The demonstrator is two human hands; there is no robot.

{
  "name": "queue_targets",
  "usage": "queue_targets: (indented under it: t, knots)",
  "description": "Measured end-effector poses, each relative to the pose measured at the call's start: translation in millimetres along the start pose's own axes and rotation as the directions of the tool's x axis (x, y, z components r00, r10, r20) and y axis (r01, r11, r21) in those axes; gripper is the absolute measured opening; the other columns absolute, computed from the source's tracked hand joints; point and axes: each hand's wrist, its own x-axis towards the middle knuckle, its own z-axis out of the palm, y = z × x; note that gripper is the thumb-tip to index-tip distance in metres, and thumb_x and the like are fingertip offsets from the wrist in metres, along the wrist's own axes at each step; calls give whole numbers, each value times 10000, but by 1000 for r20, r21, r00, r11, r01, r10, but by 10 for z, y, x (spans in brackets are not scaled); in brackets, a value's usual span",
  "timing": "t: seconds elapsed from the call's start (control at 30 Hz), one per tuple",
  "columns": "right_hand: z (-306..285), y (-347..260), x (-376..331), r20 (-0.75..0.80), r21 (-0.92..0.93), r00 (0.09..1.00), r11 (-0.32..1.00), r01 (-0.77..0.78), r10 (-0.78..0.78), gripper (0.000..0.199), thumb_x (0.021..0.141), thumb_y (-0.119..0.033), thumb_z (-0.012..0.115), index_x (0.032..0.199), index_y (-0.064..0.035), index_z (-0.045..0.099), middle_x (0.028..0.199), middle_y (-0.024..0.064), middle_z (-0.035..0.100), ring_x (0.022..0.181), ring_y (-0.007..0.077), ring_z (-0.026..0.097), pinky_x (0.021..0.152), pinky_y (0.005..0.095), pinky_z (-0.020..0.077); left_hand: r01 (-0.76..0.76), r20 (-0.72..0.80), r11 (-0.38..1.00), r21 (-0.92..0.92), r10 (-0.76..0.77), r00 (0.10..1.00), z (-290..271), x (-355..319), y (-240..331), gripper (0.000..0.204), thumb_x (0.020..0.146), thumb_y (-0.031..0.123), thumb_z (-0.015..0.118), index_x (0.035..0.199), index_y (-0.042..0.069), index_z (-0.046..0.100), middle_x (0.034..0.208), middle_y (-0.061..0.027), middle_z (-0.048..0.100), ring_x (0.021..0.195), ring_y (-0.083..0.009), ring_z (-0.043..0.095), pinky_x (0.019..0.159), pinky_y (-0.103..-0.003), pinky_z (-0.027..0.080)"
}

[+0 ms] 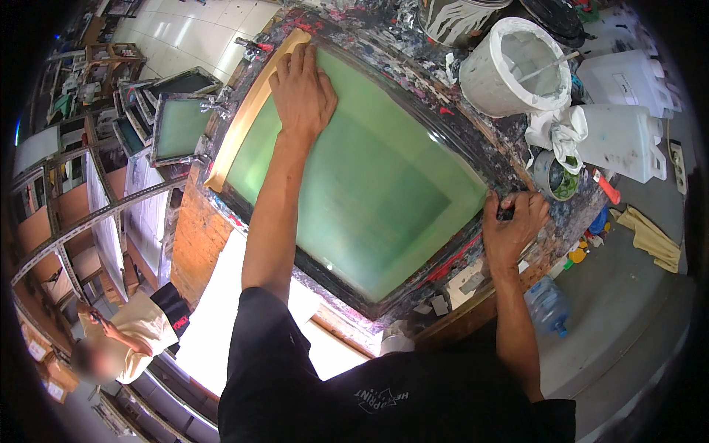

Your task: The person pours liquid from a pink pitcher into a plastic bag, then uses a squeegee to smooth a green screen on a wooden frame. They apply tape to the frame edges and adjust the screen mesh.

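A screen-printing screen [369, 170] with green mesh and a dark, ink-stained frame lies tilted across the worktable. Along its left side runs a strip of tan tape [247, 111], its lower end reaching past the frame edge. My left hand [304, 92] rests on the upper part of this strip, fingers stretched over the tape and the palm above the mesh. At the screen's right corner is my right hand [515, 225], its fingers curled and the thumb at the frame corner. Something dark shows between thumb and fingers; I cannot make out what it is.
A white bucket [481, 77] with a stirring stick stands at the upper right, near plastic jugs [617, 140] and a small can [554, 177]. Framed screens [181, 129] lean at the left. Another person [136, 328] is at the lower left beside shelving [66, 251].
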Motion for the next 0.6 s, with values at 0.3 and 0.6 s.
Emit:
queue_targets:
  t: [0.3,0.6]
  knots:
    - [-4,17,-4,0,24,1000,1000,13,-13,278,765,-142,798,765,-104,523,889,98,484,922,332,485,799,450,337,39,-90,994,104,-30,995,148,97,-30,579,881,234,525,1414,8,539,1463,-123,518,1235,-368,492,908,-510,387]
    - [-11,21,-11,10,26,1000,1000,6,-7,279,774,-152,790,764,-113,514,883,91,475,912,327,483,783,447,327,116,-119,988,106,-103,987,221,145,26,584,868,238,503,1405,11,538,1468,-104,478,1256,-367,469,911,-531,377]
